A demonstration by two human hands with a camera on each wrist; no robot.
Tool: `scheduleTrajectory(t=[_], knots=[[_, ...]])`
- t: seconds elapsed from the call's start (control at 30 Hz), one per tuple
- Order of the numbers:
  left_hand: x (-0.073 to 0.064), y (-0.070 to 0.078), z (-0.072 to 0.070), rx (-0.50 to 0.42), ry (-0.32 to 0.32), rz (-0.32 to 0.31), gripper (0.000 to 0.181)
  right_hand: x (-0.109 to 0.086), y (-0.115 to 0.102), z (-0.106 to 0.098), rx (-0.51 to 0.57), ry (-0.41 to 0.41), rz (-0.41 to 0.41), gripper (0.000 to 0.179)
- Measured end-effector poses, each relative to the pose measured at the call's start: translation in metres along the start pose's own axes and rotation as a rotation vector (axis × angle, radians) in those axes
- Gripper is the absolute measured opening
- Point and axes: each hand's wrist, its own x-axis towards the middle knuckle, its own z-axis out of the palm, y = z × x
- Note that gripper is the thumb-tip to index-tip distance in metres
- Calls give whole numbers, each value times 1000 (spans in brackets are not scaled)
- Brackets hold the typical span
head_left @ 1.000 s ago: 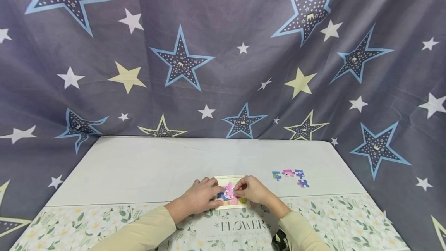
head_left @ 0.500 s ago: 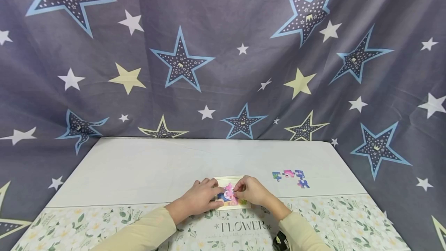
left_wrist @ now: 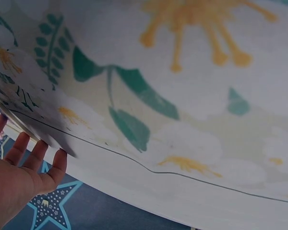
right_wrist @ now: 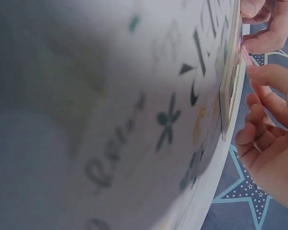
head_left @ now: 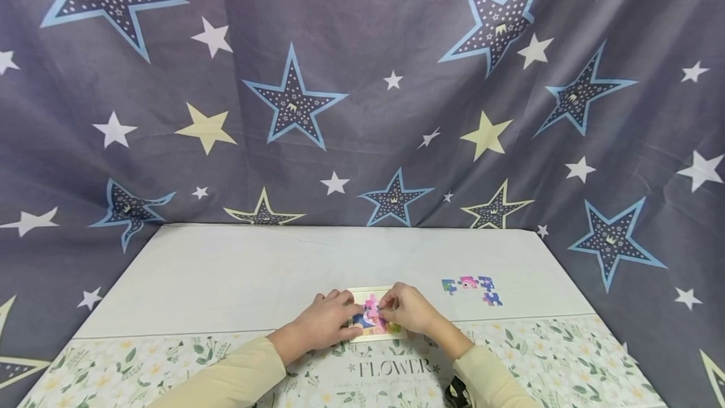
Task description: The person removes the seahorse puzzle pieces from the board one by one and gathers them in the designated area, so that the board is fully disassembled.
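left hand (head_left: 325, 322): fingers spread at left edge of rectangular pale wooden tray (head_left: 378, 337) | right hand (head_left: 412, 309): apparently pinching bright pink jigsaw piece (head_left: 371, 307), over tray | loose blue-and-pink jigsaw pieces (head_left: 468, 282): farther right

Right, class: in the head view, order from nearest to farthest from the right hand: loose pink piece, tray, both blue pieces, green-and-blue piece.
1. Tray: partly covered by the right hand.
2. Green-and-blue piece: to the hand's right.
3. Loose pink piece: further right.
4. Upper blue piece and lower blue piece: rightmost, too close to call.
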Motion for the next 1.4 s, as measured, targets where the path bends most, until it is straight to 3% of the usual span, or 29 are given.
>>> scheduleTrajectory(t=[1.4], knots=[[0, 1, 1, -1, -16, -18, 47, -18, 23, -18, -6, 72, 10, 5]])
